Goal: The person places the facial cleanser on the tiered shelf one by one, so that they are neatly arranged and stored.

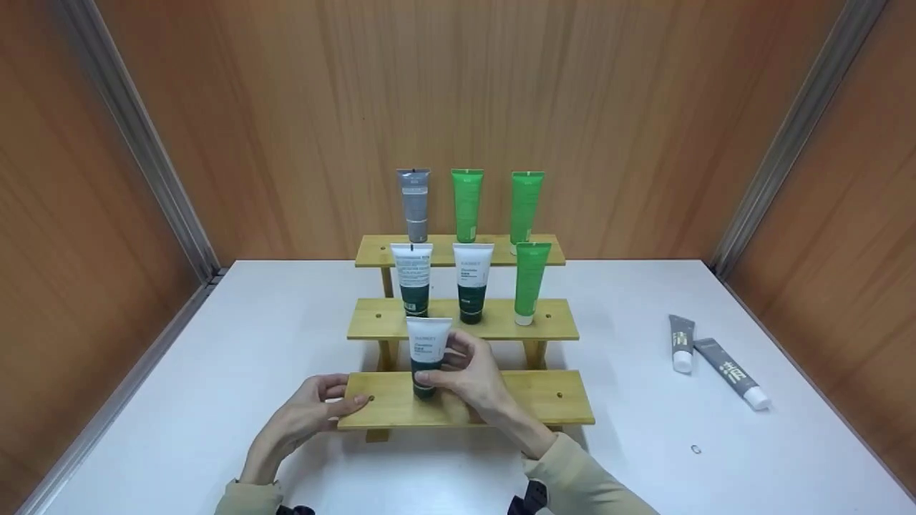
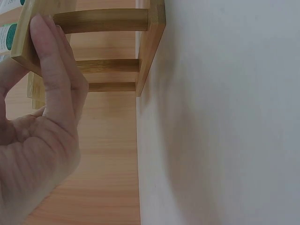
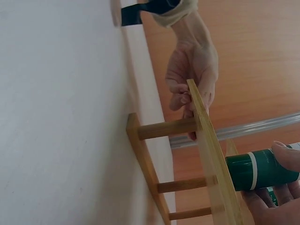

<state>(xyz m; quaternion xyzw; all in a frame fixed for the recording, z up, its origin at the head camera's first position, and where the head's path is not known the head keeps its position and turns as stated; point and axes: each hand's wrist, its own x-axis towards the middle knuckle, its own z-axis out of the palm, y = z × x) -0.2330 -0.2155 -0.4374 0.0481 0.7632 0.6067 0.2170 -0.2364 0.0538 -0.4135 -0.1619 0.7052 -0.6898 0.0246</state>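
Note:
My right hand (image 1: pixel 476 375) grips a white and dark green squeeze tube (image 1: pixel 428 340) by its lower part, thumb in front and fingers behind. The tube stands cap down on the lowest step of a three-tier wooden display stand (image 1: pixel 515 411); in the right wrist view its green cap end (image 3: pixel 241 173) meets the board. My left hand (image 1: pixel 311 411) holds the left end of that same step, thumb on top and fingers (image 2: pixel 56 79) underneath. On the middle step stand two more white and green tubes (image 1: pixel 472 275) and a green tube (image 1: pixel 531 282).
The top step carries a grey-blue tube (image 1: pixel 415 207) and two green tubes (image 1: pixel 467 204). Two grey tubes with white caps (image 1: pixel 731 372) lie on the white table (image 1: pixel 179 429) at right, near a small ring (image 1: pixel 695 449). Wooden panels (image 1: pixel 286 107) enclose the back and sides.

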